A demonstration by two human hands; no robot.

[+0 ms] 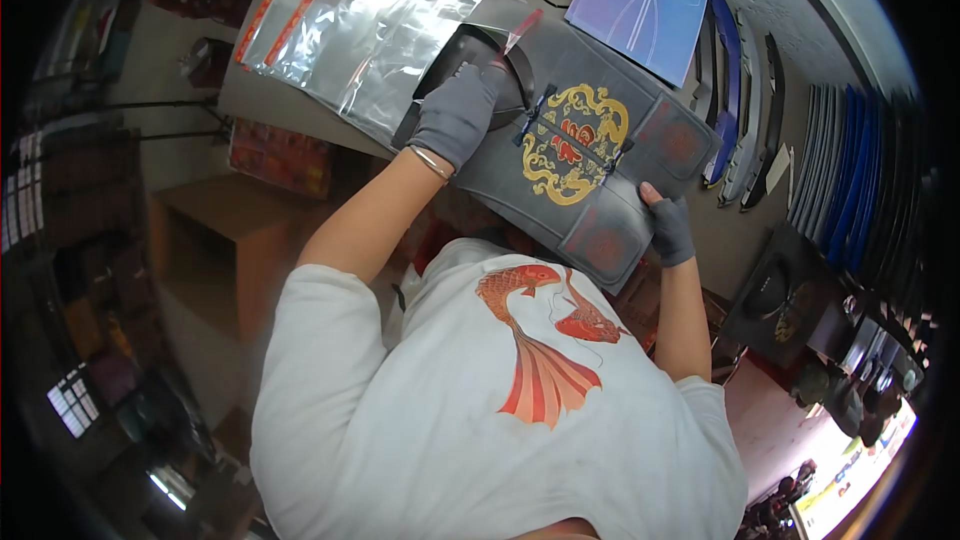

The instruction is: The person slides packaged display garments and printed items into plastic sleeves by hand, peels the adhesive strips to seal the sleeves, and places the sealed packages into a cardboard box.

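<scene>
A black leather-like panel (500, 165) lies across the table in front of me, with a gold dragon emblem (545, 185) around a red character and red round marks on its two rounded corner flaps. My left hand (458, 112), in a grey fingerless glove, is closed over a black curved piece (477, 38) at the panel's left end; its fingertips are partly hidden. Just past those fingers a thin red item (525, 28) sticks up; its kind is unclear. At the right edge, my gloved right hand (670, 225) grips the panel, thumb on top and fingers underneath.
Clear plastic bags with orange-red edges (385, 35) lie on the table at upper left. A blue-purple printed sheet (640, 5) is at the top. Curved strips (728, 90) and a row of blue and black pieces (855, 180) stand to the right. A cardboard box (225, 210) sits below left.
</scene>
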